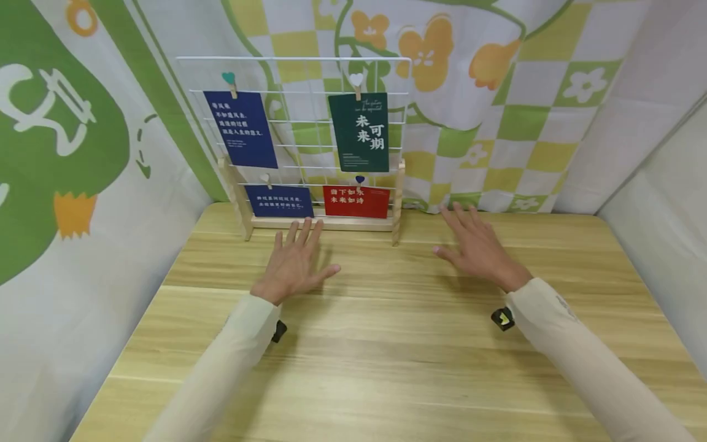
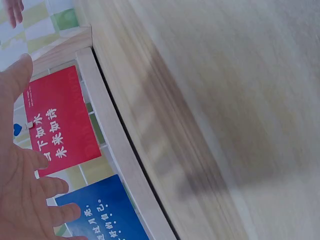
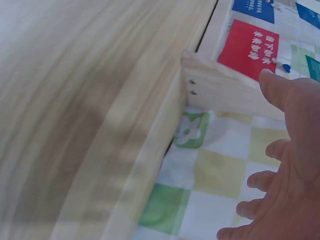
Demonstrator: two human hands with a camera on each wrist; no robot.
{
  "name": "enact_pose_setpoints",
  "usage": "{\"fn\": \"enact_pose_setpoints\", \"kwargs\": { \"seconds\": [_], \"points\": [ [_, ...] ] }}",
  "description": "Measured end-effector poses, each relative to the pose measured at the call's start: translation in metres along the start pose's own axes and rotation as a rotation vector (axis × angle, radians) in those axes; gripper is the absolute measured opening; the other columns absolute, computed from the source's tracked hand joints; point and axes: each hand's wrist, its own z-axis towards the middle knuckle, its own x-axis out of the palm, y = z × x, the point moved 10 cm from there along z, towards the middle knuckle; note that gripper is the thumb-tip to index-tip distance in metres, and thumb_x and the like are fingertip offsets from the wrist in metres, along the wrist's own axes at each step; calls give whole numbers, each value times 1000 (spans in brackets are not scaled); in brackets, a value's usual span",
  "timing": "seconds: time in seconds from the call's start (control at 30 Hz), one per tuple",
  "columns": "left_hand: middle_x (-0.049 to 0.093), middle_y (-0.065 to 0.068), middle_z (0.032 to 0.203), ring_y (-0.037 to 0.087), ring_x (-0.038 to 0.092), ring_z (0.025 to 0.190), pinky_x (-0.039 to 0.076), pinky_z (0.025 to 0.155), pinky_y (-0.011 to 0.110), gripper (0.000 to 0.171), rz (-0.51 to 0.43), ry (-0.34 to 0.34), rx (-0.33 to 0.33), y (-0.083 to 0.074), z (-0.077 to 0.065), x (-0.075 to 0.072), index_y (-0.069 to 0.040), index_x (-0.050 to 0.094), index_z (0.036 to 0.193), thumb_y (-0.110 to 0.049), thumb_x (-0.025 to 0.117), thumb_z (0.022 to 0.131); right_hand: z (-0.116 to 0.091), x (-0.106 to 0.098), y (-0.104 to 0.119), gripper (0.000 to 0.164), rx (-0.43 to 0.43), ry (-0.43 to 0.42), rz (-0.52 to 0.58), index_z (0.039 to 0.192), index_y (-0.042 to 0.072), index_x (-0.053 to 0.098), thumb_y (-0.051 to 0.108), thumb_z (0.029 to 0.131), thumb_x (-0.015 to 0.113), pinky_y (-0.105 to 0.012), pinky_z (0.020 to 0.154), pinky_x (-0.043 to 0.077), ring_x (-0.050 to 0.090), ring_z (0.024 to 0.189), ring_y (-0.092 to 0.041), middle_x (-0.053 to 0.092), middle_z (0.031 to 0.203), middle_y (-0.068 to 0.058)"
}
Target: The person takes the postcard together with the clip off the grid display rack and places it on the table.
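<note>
A white wire grid rack (image 1: 301, 59) on a wooden stand (image 1: 353, 224) stands at the back of the table. Small heart-topped clips hold cards on it: a blue card (image 1: 243, 132) at upper left, a green card (image 1: 361, 138) at upper right, a smaller blue card (image 1: 280, 202) and a red card (image 1: 356, 202) below. My left hand (image 1: 293, 264) is just in front of the stand, fingers spread toward the lower blue card. To the right of the stand is my right hand (image 1: 477, 245), fingers spread and pointing to the back. Both hands hold nothing.
The wooden table (image 1: 375, 356) extends toward me. Behind the rack hangs a patterned curtain (image 1: 497, 104), meeting the table's back edge. White cloth (image 1: 127, 233) with a green print borders the left side. A small dark device (image 1: 503, 318) sits at my right wrist.
</note>
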Motion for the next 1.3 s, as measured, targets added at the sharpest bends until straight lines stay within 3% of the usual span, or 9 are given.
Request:
{"fn": "enact_pose_setpoints", "kwargs": {
  "seconds": [0.13,0.33,0.77,0.93,1.3],
  "points": [
    [10,17,165,42,13,151,11,119,64,102,-7,1,-5,2,0,-5,-12,4,159,-76,43,88,7,-11,13,86,-49,-54,-9,159,12,10,48,97,57,-68,116,13,6,148,-52,8,163,-24],
    [9,17,165,42,12,151,11,119,64,103,-27,2,-30,8,0,-11,-11,4,159,-74,46,88,15,-26,31,86,-99,-113,-26,158,10,13,45,96,60,-61,119,16,14,148,-48,16,162,-26],
    [11,18,165,43,14,150,14,119,63,105,-17,-25,-63,27,-1,-25,-8,5,158,-74,47,88,30,-34,59,85,-128,-78,-26,158,9,13,46,96,59,-56,121,18,11,152,-40,9,165,-18],
    [10,19,165,44,13,150,16,118,64,106,-19,-30,-74,33,-2,-30,-7,4,158,-73,49,88,35,-40,69,87,-141,-77,-29,159,15,9,47,96,59,-55,121,19,14,151,-40,8,166,-16],
    [11,21,164,43,12,151,8,121,60,106,19,-45,-76,46,-4,-45,-3,4,157,-72,47,89,45,-57,89,87,-168,-78,-38,159,19,8,48,95,59,-57,121,19,13,151,-41,8,166,-15]
  ]
}}
